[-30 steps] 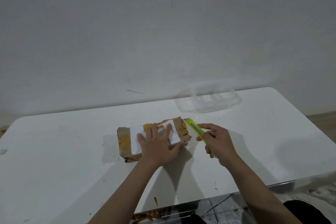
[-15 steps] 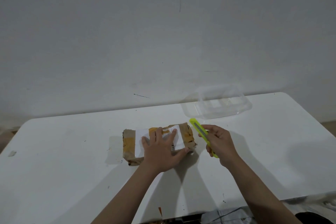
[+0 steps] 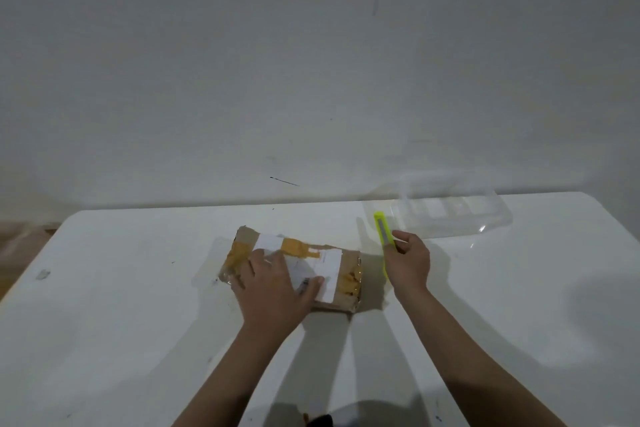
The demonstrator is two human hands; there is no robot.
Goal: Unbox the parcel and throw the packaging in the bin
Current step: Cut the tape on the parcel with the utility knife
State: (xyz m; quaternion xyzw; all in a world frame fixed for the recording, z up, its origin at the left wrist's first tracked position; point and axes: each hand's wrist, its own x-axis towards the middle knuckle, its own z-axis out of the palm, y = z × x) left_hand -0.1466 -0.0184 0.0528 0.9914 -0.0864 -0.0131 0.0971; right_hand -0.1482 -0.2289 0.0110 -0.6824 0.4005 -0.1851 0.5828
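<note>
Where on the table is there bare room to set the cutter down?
Bare patches: white table left of the taped brown cardboard parcel, and the right side below the clear plastic container. Crowded: between parcel and right hand holding the yellow-green utility knife.

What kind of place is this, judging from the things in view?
Probably a plain room in a home or small workspace, not a warehouse: a white table against a bare, scuffed wall, with only a taped parcel and a clear plastic container on it.
</note>
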